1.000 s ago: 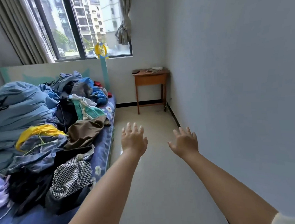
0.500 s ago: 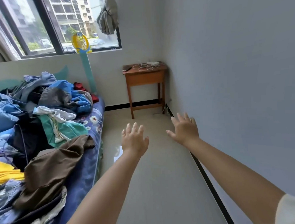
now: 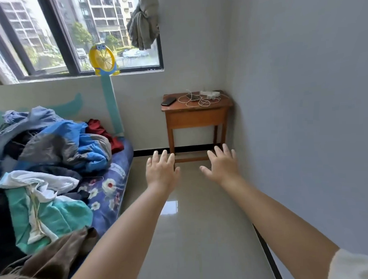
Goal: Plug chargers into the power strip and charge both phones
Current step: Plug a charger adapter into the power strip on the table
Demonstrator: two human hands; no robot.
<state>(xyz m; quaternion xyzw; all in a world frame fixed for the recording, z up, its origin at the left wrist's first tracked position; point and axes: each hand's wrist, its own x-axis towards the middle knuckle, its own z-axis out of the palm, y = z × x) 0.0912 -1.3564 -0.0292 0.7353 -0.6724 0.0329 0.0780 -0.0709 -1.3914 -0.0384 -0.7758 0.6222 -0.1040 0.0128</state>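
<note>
Power strip (image 3: 210, 93) white, tangled white cables (image 3: 195, 101), dark phone (image 3: 168, 101)

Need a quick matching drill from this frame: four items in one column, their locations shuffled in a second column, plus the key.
Items:
1. black phone
2. white power strip
3. yellow fan
4. red garment

Places:
A. on the window ledge
B. on the bed, by the wall under the window
C. left front part of the wooden table top
D. back right of the table top, near the corner of the room

Pairs: 1-C, 2-D, 3-A, 4-B
</note>
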